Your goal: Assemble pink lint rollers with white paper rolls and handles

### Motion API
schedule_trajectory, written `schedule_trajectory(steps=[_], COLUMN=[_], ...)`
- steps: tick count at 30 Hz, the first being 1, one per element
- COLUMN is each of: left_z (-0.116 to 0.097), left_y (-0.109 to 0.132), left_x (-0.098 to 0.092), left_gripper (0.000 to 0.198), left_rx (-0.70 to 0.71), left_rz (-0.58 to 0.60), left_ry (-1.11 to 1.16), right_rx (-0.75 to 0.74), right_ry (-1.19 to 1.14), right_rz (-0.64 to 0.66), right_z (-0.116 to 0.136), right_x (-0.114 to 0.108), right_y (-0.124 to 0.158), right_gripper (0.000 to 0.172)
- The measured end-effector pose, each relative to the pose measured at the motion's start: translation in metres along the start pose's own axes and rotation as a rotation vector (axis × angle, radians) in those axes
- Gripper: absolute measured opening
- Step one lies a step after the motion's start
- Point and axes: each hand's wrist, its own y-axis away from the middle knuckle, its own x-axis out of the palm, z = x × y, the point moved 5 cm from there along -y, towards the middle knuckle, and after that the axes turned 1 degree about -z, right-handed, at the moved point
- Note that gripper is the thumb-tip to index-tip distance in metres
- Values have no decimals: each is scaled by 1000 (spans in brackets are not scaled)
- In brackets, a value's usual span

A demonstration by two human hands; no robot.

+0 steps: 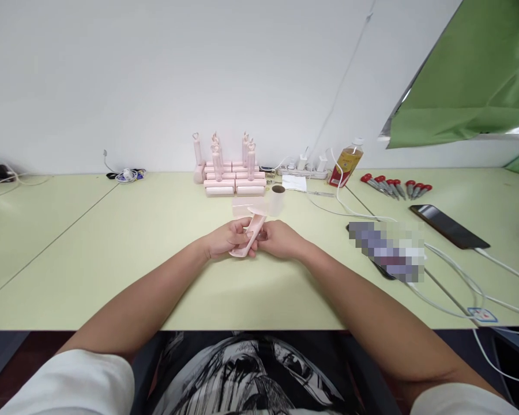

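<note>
Both my hands meet over the table, around a pale pink trough-shaped plastic shell held at a slant, its hollow side showing. My left hand grips it from the left, thumb laid inside the hollow. On the other side, the curled fingers of my right hand close against the shell's edge; the fingertips are partly hidden. Just beyond stands a white paper roll with a brown cardboard core. A translucent pink piece lies beside it, partly covered by the shell.
Several pink lint rollers with upright handles stand near the wall. A drink bottle, power strip and red-handled screwdrivers are at the back right. Two phones, one a black phone, lie right among white cables.
</note>
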Motion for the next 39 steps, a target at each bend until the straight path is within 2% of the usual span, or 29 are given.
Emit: schedule_trajectory(steps=[2,6,10,13,15,20,22,24,29,32,34,39], left_z=[-5,-28,-38,-33,-27,-15,-17,-23,-39,-41,-37,-27], left_y=[-1,8,16,16,13,3,3,5,8,2,-6,-26], left_x=[-4,-20,-44,-64,-70,-64,-62,-62,-68,-67,-62,-46], left_gripper=[48,46,44,40,35,32,33,31,22,23,24,24], left_rx=[72,293,252,239,251,252,265,280,341,343,313,255], left_rz=[-83,-248,-392,-584,-651,-566,-574,-625,-830,-917,-897,-734], left_ry=[-39,-47,-219,-368,-469,-615,-613,-658,-977,-1243,-1396,-1651], right_rx=[62,135,87,-13,-70,-172,-199,-216,-297,-306,-315,-287], right_ry=[33,37,120,247,282,306,329,349,382,408,409,372], right_rz=[-44,-143,-148,-171,-182,-57,-9,24,88,117,127,144], right_z=[-5,-15,-16,-12,-10,-9,-8,-4,12,19,22,21], right_x=[-3,-10,-9,-8,-7,4,10,16,22,27,31,38], right_y=[-2,-4,-8,-9,-9,-12,-17,-22,-21,-10,-3,2], right_gripper=[13,27,26,16,13,40,53,59,38,35,41,56])
